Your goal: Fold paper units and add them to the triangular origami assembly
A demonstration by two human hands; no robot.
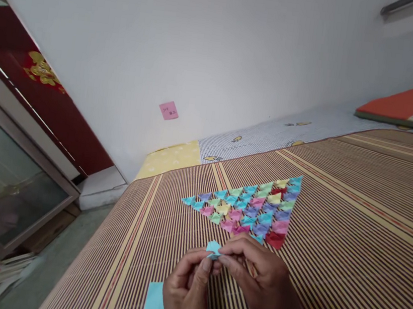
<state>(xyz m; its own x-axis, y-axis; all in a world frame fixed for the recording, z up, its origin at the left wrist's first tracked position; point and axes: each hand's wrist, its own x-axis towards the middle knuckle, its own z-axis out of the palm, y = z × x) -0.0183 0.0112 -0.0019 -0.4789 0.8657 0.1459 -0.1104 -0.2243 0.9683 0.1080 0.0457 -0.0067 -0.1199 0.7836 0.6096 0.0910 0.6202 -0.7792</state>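
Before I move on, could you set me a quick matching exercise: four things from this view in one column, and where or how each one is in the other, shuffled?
Things
1. small folded paper
2. note
3. larger paper sheet
4. triangle of folded pieces

Places and states
A. pink, on the wall
B. many colours, laid out on the striped mat
C. pinched between the left hand and right hand
D. light blue, at the bottom edge of the picture

Pairs: 1-C, 2-A, 3-D, 4-B
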